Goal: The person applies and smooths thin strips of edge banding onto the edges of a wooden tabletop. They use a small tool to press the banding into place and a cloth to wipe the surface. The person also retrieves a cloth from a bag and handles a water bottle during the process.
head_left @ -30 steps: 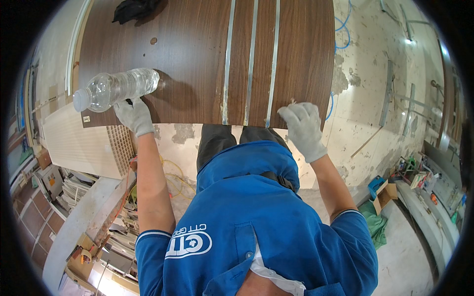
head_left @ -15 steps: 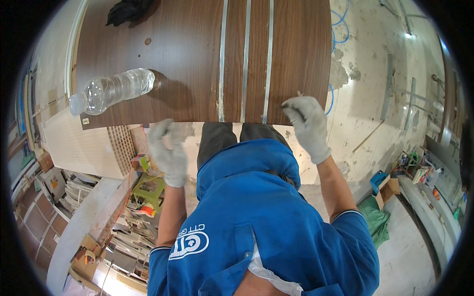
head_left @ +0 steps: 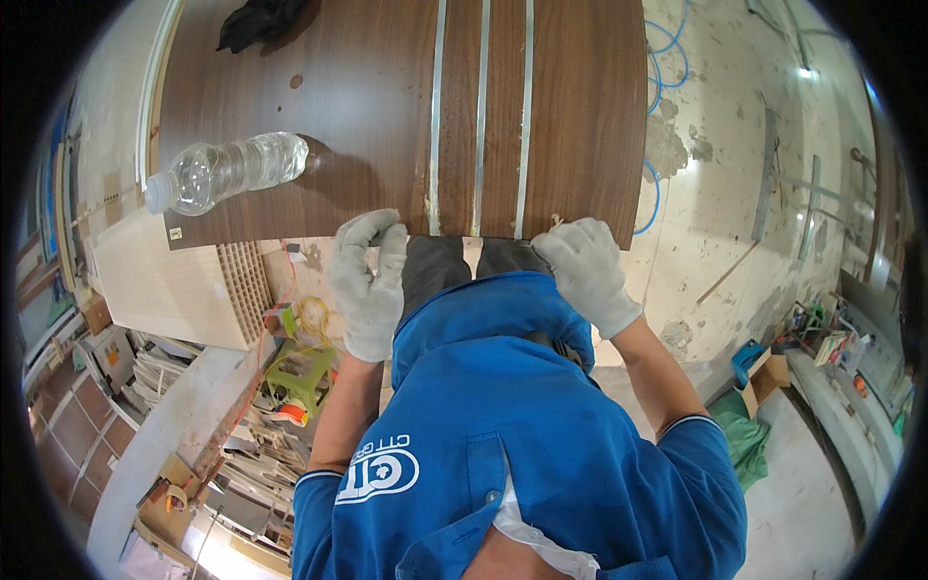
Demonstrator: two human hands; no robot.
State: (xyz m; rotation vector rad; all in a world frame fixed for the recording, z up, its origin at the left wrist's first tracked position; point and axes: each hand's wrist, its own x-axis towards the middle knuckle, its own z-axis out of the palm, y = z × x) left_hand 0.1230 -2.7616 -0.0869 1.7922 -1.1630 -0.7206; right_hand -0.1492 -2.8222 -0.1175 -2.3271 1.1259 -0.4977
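A brown wood-grain panel point(head_left: 367, 116) carries three pale metallic strips point(head_left: 480, 126) running away from me. My left hand point(head_left: 372, 285), in a whitish glove, is at the panel's near edge, left of the strips. Its fingers bend round so their tips come close to the thumb, with a gap inside the curl; what the tips hold, if anything, cannot be made out. My right hand point(head_left: 588, 275), gloved too, is closed at the same edge just right of the strips. A tiny pale bit shows by its fingertips, too small to name.
A clear plastic bottle point(head_left: 232, 172) lies on the panel's left side, and a black crumpled item point(head_left: 259, 23) farther off. Blue hose point(head_left: 657, 193) curls beyond the right edge. Below left stand a pale grooved panel point(head_left: 174, 280) and a green stool point(head_left: 298, 377); an open carton point(head_left: 764, 379) is at right.
Both hands have moved inward toward the strips. The left came right and up to the panel's edge, its fingers curling; the right shifted left and slightly down. My view moved slightly.
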